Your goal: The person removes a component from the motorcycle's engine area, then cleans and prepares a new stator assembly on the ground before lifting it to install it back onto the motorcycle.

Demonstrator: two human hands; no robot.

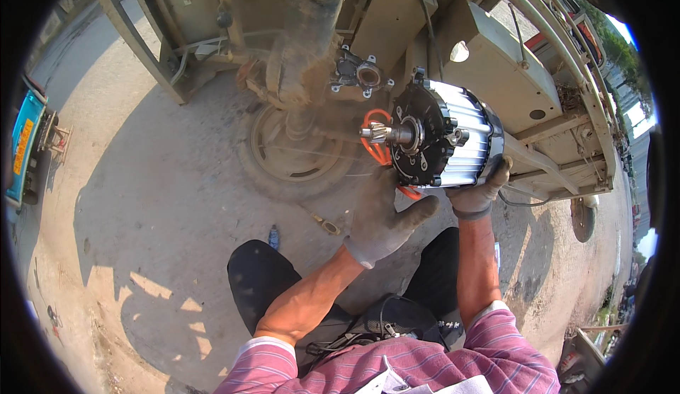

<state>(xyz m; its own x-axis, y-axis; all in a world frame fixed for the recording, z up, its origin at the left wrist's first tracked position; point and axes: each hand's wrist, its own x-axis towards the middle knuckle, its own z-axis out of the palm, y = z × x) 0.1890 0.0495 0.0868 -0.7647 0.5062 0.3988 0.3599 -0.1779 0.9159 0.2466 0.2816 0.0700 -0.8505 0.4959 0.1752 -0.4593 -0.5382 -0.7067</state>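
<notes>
An electric motor (464, 135) with a silver finned body and a black end cover hangs in the air in front of me. Its toothed shaft (382, 133) points left. My right hand (480, 192), in a grey glove, grips the motor's lower rear end from beneath, its thumb up along the right side. Below the black cover is my left hand (388, 217), also gloved, fingers stretched upward and thumb spread. Whether its fingertips touch the cover I cannot tell. Behind the shaft, a metal mounting flange (365, 75) with a round opening sits on the vehicle's axle. Orange cables (377, 139) loop behind the motor.
A dusty wheel (301, 150) stands beneath the axle tube (312, 33). Vehicle frame beams (545, 33) cross overhead and to the right. A blue bottle (274, 237) and a metal tool (326, 224) lie on the ground. At the far left stands a blue vehicle (25, 146).
</notes>
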